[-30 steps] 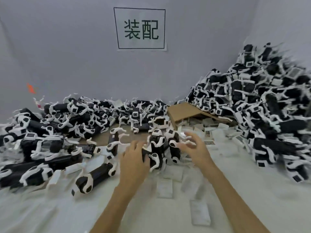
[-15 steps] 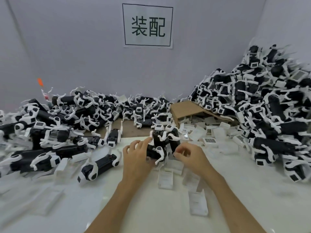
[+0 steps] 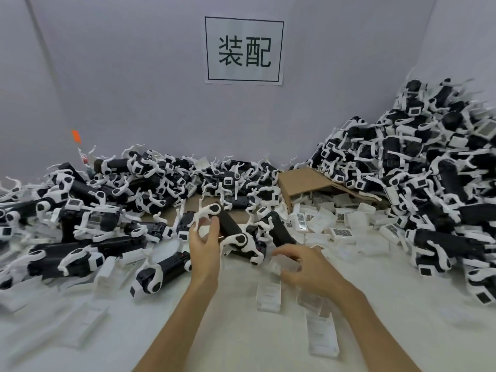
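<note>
Black-and-white plastic robot dog [image 3: 230, 226] gripped in L hand [image 3: 205, 251], long axis slanting down-right twd clear plastic piece [image 3: 279, 264] pinched by R hand [image 3: 308, 269]

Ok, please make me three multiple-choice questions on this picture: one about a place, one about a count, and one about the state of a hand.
1. Where does the brown cardboard box lie?
A. At the near edge of the table
B. Beyond the hands, at the foot of the right pile
C. On top of the left heap

2. How many characters stand on the wall sign?
A. One
B. Two
C. Four

3. What does the left hand do?
A. It lies flat on the table
B. It points at the wall
C. It grips a black-and-white toy

Answers:
1 B: the box lies behind both hands, against the tall heap on the right.
2 B: two large dark characters fill the frame.
3 C: its fingers curl round the toy's black body, while the right hand holds a clear plastic piece.
</note>
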### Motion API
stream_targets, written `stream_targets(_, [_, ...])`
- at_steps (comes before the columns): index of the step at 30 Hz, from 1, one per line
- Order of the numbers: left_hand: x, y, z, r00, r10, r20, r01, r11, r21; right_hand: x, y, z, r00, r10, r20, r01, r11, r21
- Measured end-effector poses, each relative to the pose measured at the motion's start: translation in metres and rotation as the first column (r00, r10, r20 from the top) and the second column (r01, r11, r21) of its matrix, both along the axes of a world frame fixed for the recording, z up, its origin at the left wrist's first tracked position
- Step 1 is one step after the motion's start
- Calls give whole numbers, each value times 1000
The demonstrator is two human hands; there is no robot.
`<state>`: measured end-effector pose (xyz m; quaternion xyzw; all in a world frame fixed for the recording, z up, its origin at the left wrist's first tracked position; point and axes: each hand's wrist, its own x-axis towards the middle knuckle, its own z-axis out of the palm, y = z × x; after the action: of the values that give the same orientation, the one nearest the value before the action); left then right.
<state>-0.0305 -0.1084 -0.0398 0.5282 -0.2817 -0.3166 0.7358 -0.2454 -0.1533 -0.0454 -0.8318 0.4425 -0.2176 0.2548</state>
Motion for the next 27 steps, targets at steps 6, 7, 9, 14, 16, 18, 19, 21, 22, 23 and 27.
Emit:
stream_targets(6, [2,8,6,899,-346,-270,334,938,-90,8,4,4,929,-44,368,34,999,32])
stream_targets(7, [0,10,7,877,-389,-283,375,921,-105,8,4,4,919,-48,392,44,999,19])
stream_targets(9, [-4,13,8,837,-470,-280,455,882,-120,8,2,3,908,-62,415,75,997,-15])
stream_targets(14, [-12,16,6,776,-604,-183,601,796,-77,7,2,4,884,-113,454,189,974,-127])
stream_targets(16, [-16,16,5,756,-636,-158,635,770,-64,6,1,4,871,-105,479,215,960,-181])
stream_targets(18, [-17,15,2,734,-662,-152,661,748,-65,6,-1,4,868,-92,489,238,940,-246])
stream_targets(19, [-18,13,-1,717,-680,-155,678,731,-74,5,-1,5,863,-87,498,247,932,-265])
stream_targets(21, [-21,11,-5,688,-705,-172,701,707,-94,5,-2,4,848,-80,525,260,924,-279])
stream_targets(22, [-23,11,-6,682,-707,-188,702,705,-101,4,-1,5,840,-75,538,262,924,-280])
stream_targets(23, [-24,9,-6,682,-703,-201,699,708,-106,4,-1,5,833,-65,549,259,923,-285])
stream_targets(27, [-25,8,-8,680,-709,-189,705,702,-100,5,0,6,783,-40,621,225,949,-222])
